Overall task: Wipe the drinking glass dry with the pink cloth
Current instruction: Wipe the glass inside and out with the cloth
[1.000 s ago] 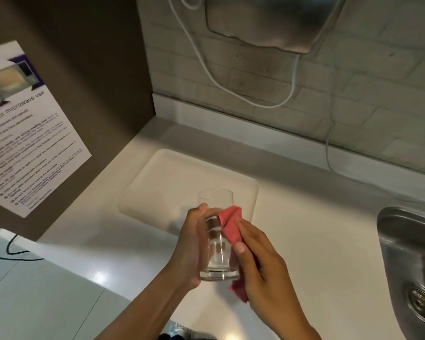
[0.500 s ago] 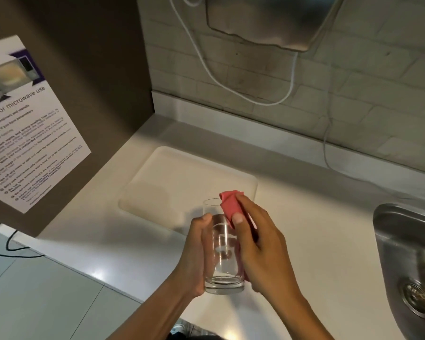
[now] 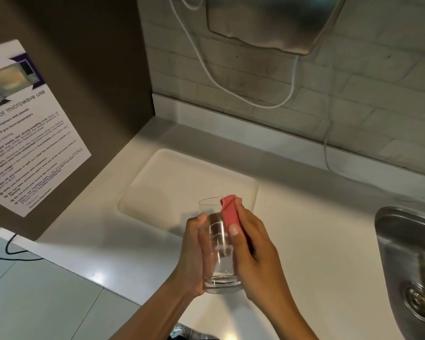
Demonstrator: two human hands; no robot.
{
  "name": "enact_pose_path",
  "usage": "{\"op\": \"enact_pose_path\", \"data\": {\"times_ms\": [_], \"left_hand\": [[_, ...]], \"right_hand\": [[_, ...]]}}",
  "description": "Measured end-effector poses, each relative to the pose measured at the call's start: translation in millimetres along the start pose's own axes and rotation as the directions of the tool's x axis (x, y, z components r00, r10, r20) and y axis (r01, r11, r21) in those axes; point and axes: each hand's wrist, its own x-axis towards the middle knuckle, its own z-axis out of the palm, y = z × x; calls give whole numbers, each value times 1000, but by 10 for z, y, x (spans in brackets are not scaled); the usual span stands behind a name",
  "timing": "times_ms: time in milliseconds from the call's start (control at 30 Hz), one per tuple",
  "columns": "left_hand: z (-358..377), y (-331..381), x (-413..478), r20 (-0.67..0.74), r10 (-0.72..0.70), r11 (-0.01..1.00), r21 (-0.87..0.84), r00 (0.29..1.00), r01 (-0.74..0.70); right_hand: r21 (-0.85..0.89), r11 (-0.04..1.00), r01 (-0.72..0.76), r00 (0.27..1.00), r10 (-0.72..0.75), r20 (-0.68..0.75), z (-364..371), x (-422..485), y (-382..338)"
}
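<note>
A clear drinking glass point(image 3: 219, 251) is held upright above the front of the white counter. My left hand point(image 3: 192, 256) wraps around its left side. My right hand point(image 3: 255, 256) presses a folded pink cloth point(image 3: 230, 212) against the glass's right side, with the thumb on the cloth. The top of the cloth pokes up past the rim. Most of the cloth is hidden under my right palm.
A white tray point(image 3: 182, 177) lies on the counter point(image 3: 317, 241) behind the glass. A steel sink point(image 3: 412, 261) is at the right. A brown panel with a microwave notice point(image 3: 22, 133) stands at the left. White cables point(image 3: 326, 153) hang along the tiled wall.
My right hand has slid the pink cloth up the glass's right side, from near the base to the rim. The glass has stayed in my left hand.
</note>
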Motion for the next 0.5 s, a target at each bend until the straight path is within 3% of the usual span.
{"op": "enact_pose_path", "data": {"times_ms": [167, 333, 500], "left_hand": [[-33, -8, 43, -13, -18, 1000, 3, 1000, 18], [-63, 83, 101, -118, 10, 998, -65, 993, -17], [-16, 4, 48, -10, -11, 1000, -28, 1000, 11]], "right_hand": [[57, 994, -93, 989, 86, 122, -51, 20, -17], [-76, 995, 66, 985, -53, 162, 3, -92, -42], [-41, 998, -51, 994, 55, 91, -64, 129, -95]]}}
